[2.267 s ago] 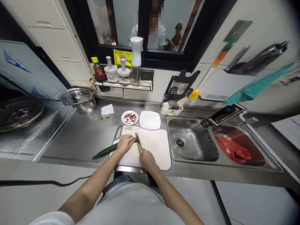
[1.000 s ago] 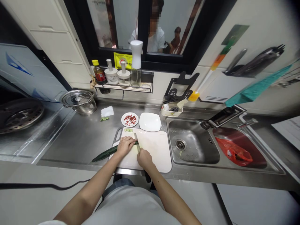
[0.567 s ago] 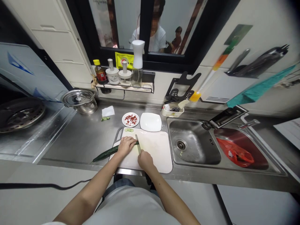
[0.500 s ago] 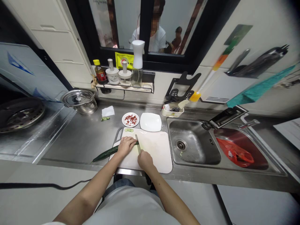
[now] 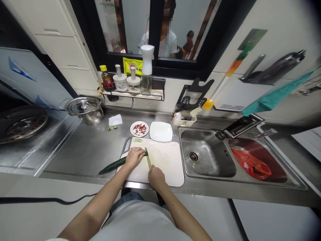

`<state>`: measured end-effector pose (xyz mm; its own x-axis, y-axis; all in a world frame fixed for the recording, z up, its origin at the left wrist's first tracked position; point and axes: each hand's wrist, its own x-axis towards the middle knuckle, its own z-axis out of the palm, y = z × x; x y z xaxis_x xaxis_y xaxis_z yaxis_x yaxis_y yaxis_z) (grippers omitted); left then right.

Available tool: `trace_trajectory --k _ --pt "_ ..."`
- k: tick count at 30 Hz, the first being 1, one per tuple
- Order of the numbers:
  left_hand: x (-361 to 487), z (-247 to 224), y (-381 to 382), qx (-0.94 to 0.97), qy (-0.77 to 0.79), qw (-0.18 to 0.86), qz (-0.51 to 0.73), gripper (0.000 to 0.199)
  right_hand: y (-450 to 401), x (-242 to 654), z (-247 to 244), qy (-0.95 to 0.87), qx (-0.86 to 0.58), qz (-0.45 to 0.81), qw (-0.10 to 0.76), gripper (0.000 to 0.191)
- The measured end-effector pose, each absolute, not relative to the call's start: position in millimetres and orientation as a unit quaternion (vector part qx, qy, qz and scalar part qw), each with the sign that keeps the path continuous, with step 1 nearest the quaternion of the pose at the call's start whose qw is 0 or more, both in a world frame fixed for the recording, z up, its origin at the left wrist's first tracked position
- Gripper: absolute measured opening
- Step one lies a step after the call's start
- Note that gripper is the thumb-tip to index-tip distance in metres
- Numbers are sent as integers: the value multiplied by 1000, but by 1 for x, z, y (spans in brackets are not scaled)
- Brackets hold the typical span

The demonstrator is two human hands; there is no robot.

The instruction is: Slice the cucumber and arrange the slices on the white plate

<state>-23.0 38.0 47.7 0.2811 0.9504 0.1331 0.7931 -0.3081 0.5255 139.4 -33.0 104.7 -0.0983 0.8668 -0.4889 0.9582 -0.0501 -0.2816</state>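
A long dark green cucumber (image 5: 114, 165) lies slantwise, its right end on the white cutting board (image 5: 168, 164) and its left end over the steel counter. My left hand (image 5: 134, 156) is closed over the cucumber near its cut end. My right hand (image 5: 155, 175) grips the handle of a knife (image 5: 148, 158), whose blade is beside that end. Several pale slices (image 5: 137, 140) lie at the board's upper left. Behind the board are a round plate of red pieces (image 5: 139, 129) and a white square plate (image 5: 161, 131).
To the right is a double sink (image 5: 208, 152) with a red bag (image 5: 252, 165). A lidded steel pot (image 5: 85, 108), white paper (image 5: 115, 119) and cucumber scraps (image 5: 112, 128) are at left. Bottles stand on a wall rack (image 5: 135, 93). A person shows in the window.
My right hand has shifted slightly down with the knife, and the blade's angle has changed a little. My left hand stays on the cucumber.
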Motion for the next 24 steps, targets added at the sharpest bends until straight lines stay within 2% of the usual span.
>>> trace_trajectory --k 24 --pt "-22 49 36 775 565 181 220 27 -8 124 113 675 677 -283 78 31"
